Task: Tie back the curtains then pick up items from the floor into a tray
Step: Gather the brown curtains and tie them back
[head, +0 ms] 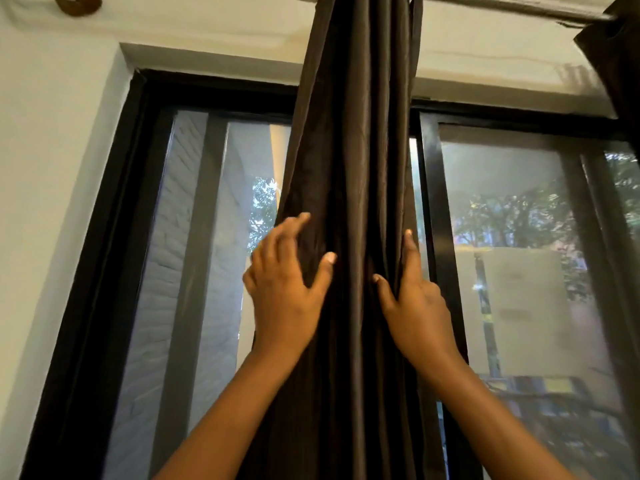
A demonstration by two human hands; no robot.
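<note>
A dark brown curtain [353,150] hangs bunched in narrow folds from a metal rod [512,6] in front of the middle of the window. My left hand [287,289] lies on the curtain's left side with the fingers spread and the thumb pressed into a fold. My right hand [415,303] is on the curtain's right edge, thumb in front and fingers wrapped behind the cloth. A second dark curtain [616,57] hangs at the top right corner. No tie-back, tray or floor is in view.
A black-framed sliding window [104,237] fills the wall behind, with trees and a building outside. White wall [45,150] stands at left. A round brown fixture [78,3] sits at the top left of the wall.
</note>
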